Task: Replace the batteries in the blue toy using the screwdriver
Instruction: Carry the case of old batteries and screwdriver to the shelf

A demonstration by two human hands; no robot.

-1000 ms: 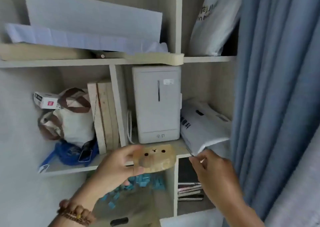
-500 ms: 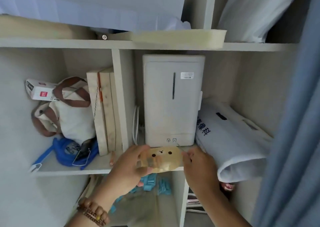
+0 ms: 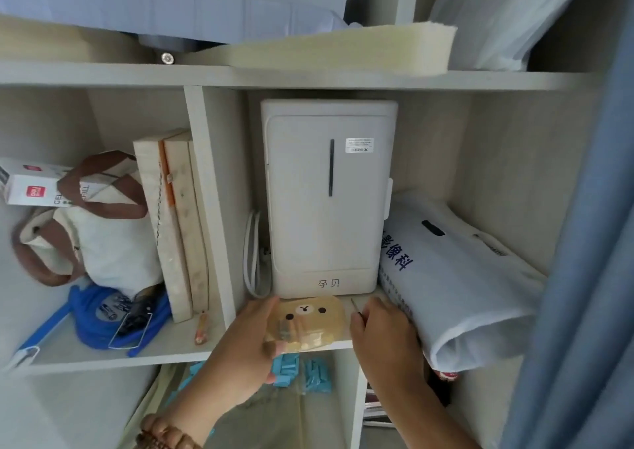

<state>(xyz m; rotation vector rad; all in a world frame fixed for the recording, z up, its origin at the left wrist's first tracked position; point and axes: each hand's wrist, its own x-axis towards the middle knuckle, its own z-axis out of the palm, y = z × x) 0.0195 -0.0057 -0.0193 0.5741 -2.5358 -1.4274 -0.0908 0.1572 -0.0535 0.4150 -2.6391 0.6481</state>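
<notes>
Your left hand grips the bear-faced pouch at the front edge of the shelf; your right hand pinches the thin screwdriver just beside it. The blue toy cannot be identified, so judge the task as barely begun: opening, battery exchange and closing remain.

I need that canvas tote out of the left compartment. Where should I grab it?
Probably the brown handle loop on top of the canvas tote, with your grip coming from the open front. It arches up clear of the bag, while the wooden boards hem in its right side.
</notes>
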